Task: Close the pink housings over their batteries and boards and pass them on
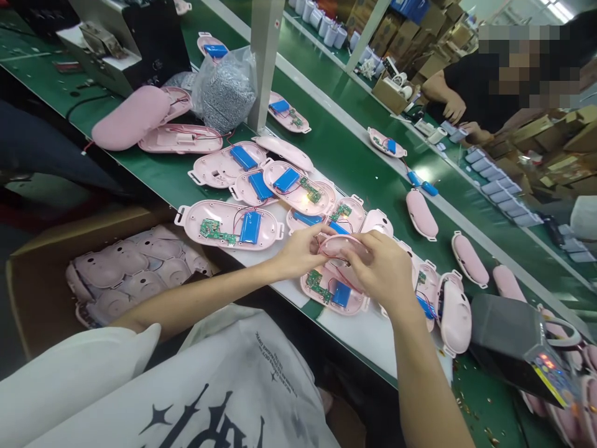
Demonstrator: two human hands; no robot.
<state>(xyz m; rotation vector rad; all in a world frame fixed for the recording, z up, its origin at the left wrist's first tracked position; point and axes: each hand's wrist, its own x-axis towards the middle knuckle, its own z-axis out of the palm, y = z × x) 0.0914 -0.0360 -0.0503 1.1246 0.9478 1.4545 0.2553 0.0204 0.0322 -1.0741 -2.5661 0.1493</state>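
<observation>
Between my two hands a pink plastic shell (344,246) is held up at a tilt, with thin red wires along it. My left hand (305,250) grips its left end, and the fingers of my right hand (380,258) close on its right side. Just below lies an open pink casing half (352,305) with a green circuit board (318,285) and a blue battery (342,294). To the left, another pink casing half (228,214) holds a circuit board and a blue battery (250,227). Further open casings (298,186) overlap behind my hands.
A cardboard box (41,274) of pink shells stands at lower left. A clear bag of grey pellets (226,87) sits by a metal post (265,62). A dark device with a lit display (522,348) stands at right. Across the conveyor (345,137) works another person (489,93).
</observation>
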